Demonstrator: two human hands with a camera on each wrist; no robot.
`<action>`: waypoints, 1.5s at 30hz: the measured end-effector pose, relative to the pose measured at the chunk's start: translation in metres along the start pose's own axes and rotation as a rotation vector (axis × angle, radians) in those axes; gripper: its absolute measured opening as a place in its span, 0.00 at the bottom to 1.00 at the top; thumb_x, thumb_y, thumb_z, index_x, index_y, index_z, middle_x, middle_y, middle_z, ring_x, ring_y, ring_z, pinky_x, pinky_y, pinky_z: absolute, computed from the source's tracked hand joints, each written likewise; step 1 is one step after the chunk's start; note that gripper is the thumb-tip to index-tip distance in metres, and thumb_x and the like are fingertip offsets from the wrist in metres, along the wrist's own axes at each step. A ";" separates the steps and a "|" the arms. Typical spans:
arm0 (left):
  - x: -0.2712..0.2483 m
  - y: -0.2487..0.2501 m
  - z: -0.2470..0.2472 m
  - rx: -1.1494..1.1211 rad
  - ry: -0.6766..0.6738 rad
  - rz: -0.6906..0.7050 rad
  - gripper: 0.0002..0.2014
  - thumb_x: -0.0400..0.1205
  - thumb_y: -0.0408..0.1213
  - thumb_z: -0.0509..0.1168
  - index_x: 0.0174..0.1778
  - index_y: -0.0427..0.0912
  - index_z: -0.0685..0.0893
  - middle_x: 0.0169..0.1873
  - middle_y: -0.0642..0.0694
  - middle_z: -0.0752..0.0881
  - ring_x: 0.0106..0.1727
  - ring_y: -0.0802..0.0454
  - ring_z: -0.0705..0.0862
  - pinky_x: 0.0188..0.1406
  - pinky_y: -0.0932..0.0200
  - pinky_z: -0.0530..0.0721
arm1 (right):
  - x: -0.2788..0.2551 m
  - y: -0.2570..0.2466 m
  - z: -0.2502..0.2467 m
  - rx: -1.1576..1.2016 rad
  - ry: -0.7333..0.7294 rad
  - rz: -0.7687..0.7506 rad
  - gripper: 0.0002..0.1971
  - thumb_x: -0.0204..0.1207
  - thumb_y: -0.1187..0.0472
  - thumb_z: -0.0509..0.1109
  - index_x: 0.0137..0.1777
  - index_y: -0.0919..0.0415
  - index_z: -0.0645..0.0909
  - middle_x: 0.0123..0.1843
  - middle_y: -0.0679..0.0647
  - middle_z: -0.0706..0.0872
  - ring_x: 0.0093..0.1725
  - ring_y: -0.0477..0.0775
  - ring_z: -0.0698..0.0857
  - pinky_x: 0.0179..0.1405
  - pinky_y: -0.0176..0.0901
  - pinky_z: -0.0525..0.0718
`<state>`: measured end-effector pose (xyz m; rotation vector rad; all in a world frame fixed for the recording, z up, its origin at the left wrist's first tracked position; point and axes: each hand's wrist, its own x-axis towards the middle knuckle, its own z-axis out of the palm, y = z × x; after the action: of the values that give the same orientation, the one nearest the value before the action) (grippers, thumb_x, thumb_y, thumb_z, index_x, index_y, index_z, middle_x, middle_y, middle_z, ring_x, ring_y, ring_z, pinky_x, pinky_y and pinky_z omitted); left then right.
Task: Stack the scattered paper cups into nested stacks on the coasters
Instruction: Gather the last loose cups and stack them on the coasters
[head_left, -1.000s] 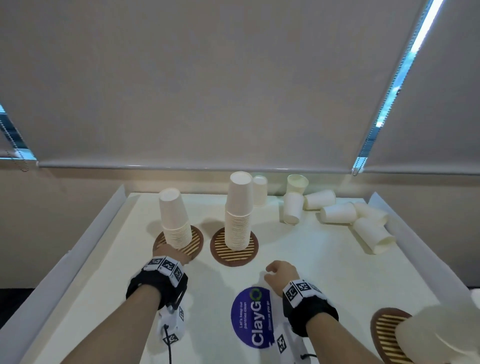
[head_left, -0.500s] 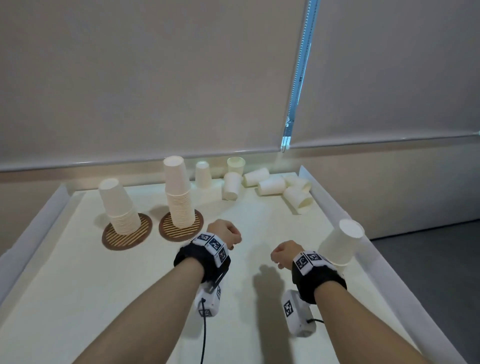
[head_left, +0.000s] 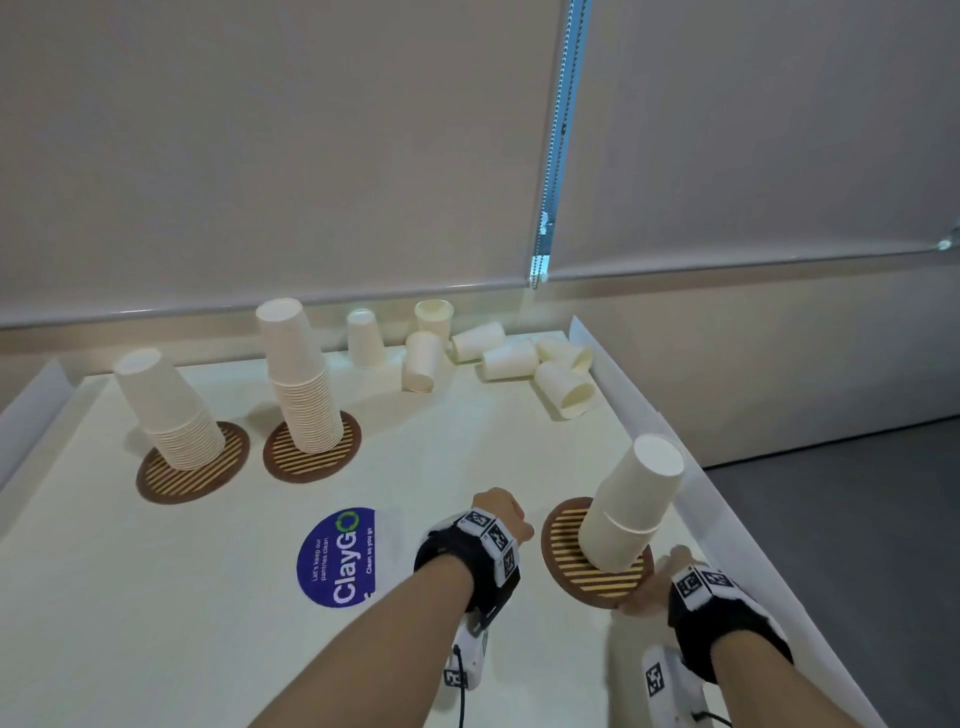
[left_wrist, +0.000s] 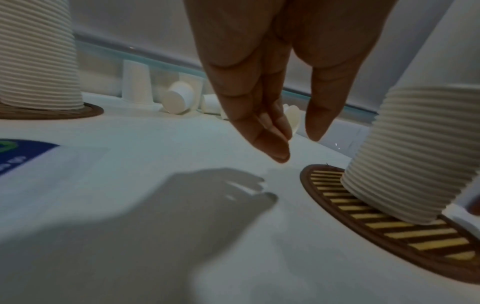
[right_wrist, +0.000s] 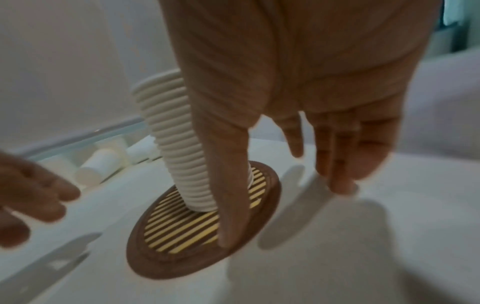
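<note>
Right now my right hand (head_left: 655, 584) sits at the near edge of the near-right coaster (head_left: 587, 577), thumb (right_wrist: 231, 216) laid across its striped face and tip at its rim, other fingers (right_wrist: 340, 164) straight down onto the tabletop (head_left: 156, 597) just beside it; whether I'm pinching the coaster or only touching it, can't tell. A nested cup stack (head_left: 631, 501) stands upside down on that coaster, leaning toward the right wall of the tabletop. My left hand (head_left: 498, 514) hovers just left of the same coaster, fingers (left_wrist: 249, 98) loose and pointing down, holding nothing, clear of the surface with its shadow below. Two more coasters at far left: left coaster (head_left: 193, 465) carries a short stack (head_left: 169, 410), middle coaster (head_left: 312, 449) a taller stack (head_left: 304, 379), both upside down. Loose cups (head_left: 511, 358) scattered at the far right corner, most on their sides, one cup (head_left: 365, 338) upside down, one (head_left: 434, 318) upright. Blue ClayGo sticker (head_left: 337, 556) on the tabletop left of my left wrist. Black bands with marker tags on both wrists.
</note>
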<state>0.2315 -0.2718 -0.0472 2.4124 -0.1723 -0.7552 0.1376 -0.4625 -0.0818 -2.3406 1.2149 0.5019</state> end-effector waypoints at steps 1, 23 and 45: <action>0.004 0.000 0.006 0.013 0.004 -0.029 0.10 0.78 0.34 0.64 0.30 0.45 0.76 0.32 0.46 0.78 0.35 0.48 0.79 0.35 0.62 0.77 | 0.005 -0.003 0.000 0.034 -0.012 -0.045 0.42 0.64 0.48 0.78 0.75 0.59 0.64 0.75 0.59 0.70 0.71 0.59 0.74 0.68 0.48 0.77; 0.032 -0.070 -0.026 0.163 0.174 -0.236 0.12 0.78 0.32 0.65 0.58 0.37 0.77 0.56 0.41 0.84 0.56 0.45 0.86 0.53 0.56 0.85 | -0.028 -0.124 0.048 -0.068 -0.167 -0.394 0.44 0.55 0.55 0.84 0.71 0.57 0.65 0.69 0.58 0.68 0.69 0.62 0.77 0.68 0.49 0.79; 0.081 -0.117 -0.088 0.295 0.165 -0.012 0.45 0.63 0.48 0.80 0.75 0.43 0.68 0.68 0.45 0.69 0.69 0.49 0.73 0.69 0.57 0.75 | 0.016 -0.237 0.090 0.090 0.054 -0.682 0.13 0.73 0.62 0.69 0.57 0.61 0.85 0.64 0.61 0.78 0.63 0.61 0.79 0.57 0.42 0.79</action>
<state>0.3411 -0.1555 -0.0962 2.7438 -0.2157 -0.5636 0.3339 -0.3036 -0.1115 -2.4988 0.3855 0.1425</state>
